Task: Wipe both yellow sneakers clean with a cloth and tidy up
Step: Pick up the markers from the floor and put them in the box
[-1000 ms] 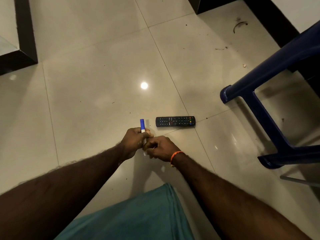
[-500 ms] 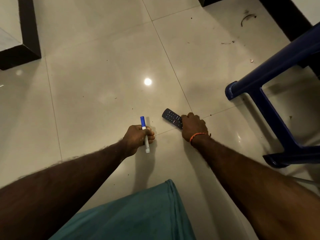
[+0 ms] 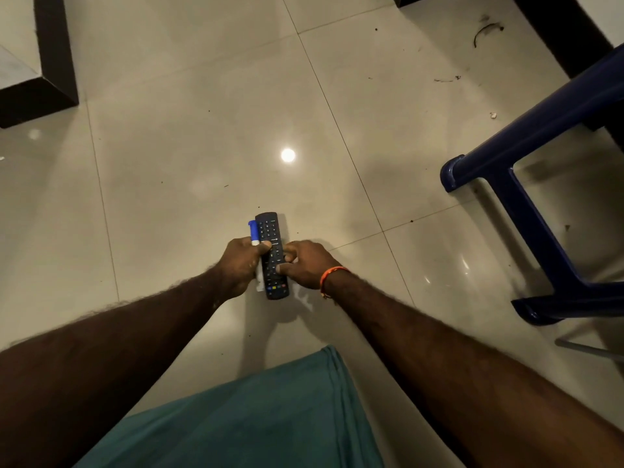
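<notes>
No yellow sneakers and no cloth are in view. My left hand (image 3: 241, 265) grips a white marker with a blue cap (image 3: 253, 231), and its thumb lies over the black remote control (image 3: 273, 255) held beside the marker. My right hand (image 3: 305, 265) holds the remote from the right, fingers curled on its edge and face. The remote points away from me, above the glossy tiled floor (image 3: 202, 146). An orange band sits on my right wrist.
A blue plastic chair (image 3: 520, 184) stands at the right, its legs on the floor. A dark furniture base (image 3: 50, 62) sits at the far left. Dark skirting runs along the top right. Small debris (image 3: 486, 32) lies near it. My teal garment (image 3: 256, 417) fills the bottom.
My right hand went to the remote on the floor, picked it up and brought it left against the marker. Now both hands hold the remote upright, pointing away.
</notes>
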